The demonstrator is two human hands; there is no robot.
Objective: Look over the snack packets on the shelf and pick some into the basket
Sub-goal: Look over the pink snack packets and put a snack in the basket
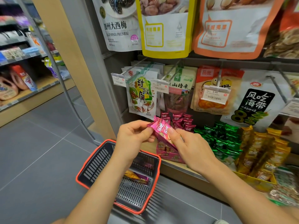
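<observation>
The pink snack packets, two as far as I can tell, are held in the air in front of the low shelf, just over the open pink box with more packets of the same kind. Their long axis goes slanted, from upper left down to lower right. The left hand pinches the upper left end with curled fingers, and the right hand grips the lower part, the thumb pressed on the printed face. The basket is below and nearer to the person, under the left forearm, and some packets already lie in it. I judge the left hand is nearer to the basket, so the drop goes down and back. Both forearms reach forward, the wrists turned inward to each other.
</observation>
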